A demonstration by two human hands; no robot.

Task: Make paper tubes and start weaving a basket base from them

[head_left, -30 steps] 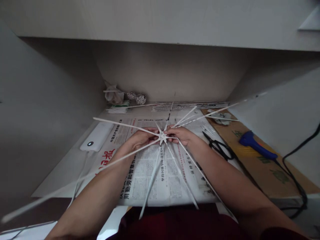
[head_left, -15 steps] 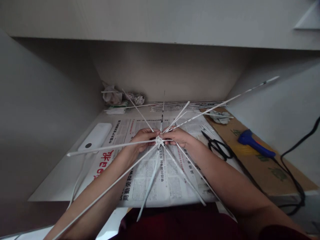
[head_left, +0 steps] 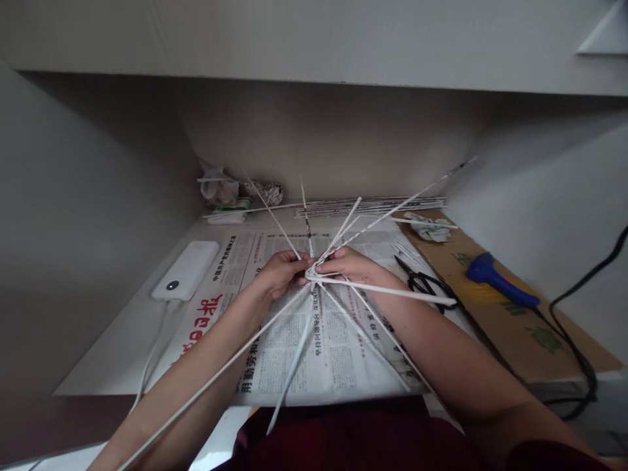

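Several rolled paper sticks (head_left: 255,337) fan out like spokes from a small woven hub (head_left: 313,270) in the middle of the head view. My left hand (head_left: 283,273) pinches the hub's left side, thumb on top. On the right side, my right hand (head_left: 346,263) is closed on the hub and the spokes beside it. One thick white paper stick (head_left: 392,290) runs from the hub to the right, across my right wrist. The fingertips under the hub are partly hidden. The woven piece is held above the newspaper (head_left: 333,366).
Black scissors (head_left: 426,284) and a blue glue gun (head_left: 500,281) on cardboard (head_left: 554,347) lie at right. A white power bank (head_left: 186,269) with a cable sits at left. More paper sticks (head_left: 373,207), a crumpled cloth (head_left: 428,229) and a plastic bag (head_left: 218,188) are at the back.
The thick stick that pointed left from the hub now points right, over my right wrist. The upper spokes have tilted left a little. Both hands keep their hold.
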